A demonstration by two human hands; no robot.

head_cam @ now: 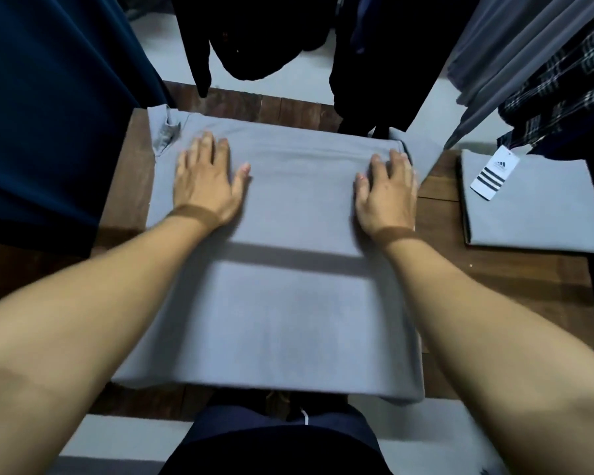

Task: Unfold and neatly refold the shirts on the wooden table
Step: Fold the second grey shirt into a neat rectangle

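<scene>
Neither hand grips anything: the left hand [204,180] lies flat, fingers spread, palm down on the far part of the grey shirt [288,303], and the right hand [386,193] presses the same way on the other side, its fingers reaching the far right corner of the upper layer (blur hides whether the tips hook over that edge). The shirt lies spread across the middle of the wooden table [494,286], its collar [167,132] at the far left corner, its near hem at the table's front edge, and a doubled layer under the palms ends in a straight edge about halfway down. The step looks like smoothing a fold. To do it well, the palms should sweep from the centre outward toward the side edges so that trapped creases leave and do not bunch, with even pressure from both hands so the cloth does not skew. The side edges of the upper layer should line up with those beneath before the next fold is made. By count: two hands and two grey shirts on the table, one under the palms and one folded shirt [535,214] well apart at the right, which carries one striped tag [494,174]. Several hanging garments ring the table, among them one navy garment [48,97] and one plaid garment [563,90]; the dark ones overlap too much for a firm count.
</scene>
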